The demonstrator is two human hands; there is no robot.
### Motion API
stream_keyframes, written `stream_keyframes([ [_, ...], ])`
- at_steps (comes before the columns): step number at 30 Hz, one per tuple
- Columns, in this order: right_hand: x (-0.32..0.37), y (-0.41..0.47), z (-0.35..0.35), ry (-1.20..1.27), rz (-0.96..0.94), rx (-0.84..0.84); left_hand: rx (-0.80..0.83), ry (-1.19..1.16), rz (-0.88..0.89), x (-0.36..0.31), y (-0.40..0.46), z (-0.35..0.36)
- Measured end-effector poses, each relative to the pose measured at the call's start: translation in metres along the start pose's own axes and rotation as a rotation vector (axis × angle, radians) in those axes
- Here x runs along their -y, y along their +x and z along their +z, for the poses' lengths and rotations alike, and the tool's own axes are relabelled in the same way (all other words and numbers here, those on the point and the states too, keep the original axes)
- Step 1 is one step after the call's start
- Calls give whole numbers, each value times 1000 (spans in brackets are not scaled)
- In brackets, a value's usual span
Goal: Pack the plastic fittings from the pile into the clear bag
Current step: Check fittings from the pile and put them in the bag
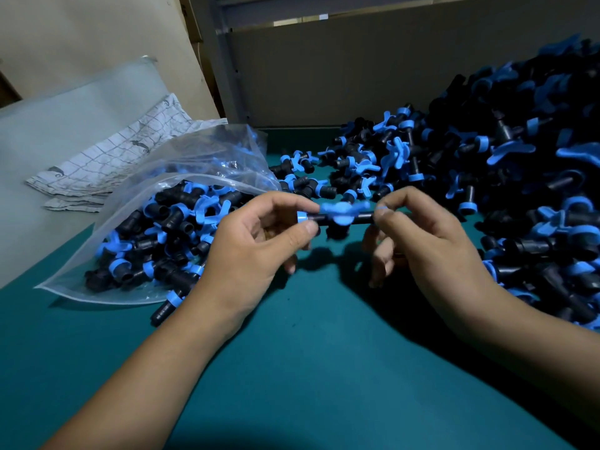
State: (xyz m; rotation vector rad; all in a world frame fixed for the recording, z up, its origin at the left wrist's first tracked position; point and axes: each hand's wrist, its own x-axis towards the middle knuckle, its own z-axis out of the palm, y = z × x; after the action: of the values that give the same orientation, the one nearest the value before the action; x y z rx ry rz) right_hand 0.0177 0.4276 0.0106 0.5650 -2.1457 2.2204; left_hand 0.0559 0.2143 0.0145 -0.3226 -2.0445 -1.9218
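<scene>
black tee fitting w/ blue handle (339, 218) was held over green mat (292, 368), betw bag & pile. left hand (259, 245) pinched one end, right hand (418, 235) pinched other. step: mid-transfer, prob checking. next: carry left into clear bag (152, 222) mouth; pile (503, 177) still big.

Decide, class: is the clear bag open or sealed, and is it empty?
Open and partly filled. The clear bag lies on its side on the green table, its mouth gaping toward the pile; black-and-blue fittings show inside.
</scene>
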Motion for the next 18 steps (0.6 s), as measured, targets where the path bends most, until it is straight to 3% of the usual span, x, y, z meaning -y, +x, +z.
stream_keyframes([
  [6, -2, 0, -3, -72, -138, 5, 1, 90, 80, 2, 1, -2],
  [12, -1, 1, 0, 2, -46, -5, 10, 24, -8, 2, 0, -5],
  [18, 1, -2, 3, -135, 7, 7, -119, -8, -97, 6, 2, -5],
])
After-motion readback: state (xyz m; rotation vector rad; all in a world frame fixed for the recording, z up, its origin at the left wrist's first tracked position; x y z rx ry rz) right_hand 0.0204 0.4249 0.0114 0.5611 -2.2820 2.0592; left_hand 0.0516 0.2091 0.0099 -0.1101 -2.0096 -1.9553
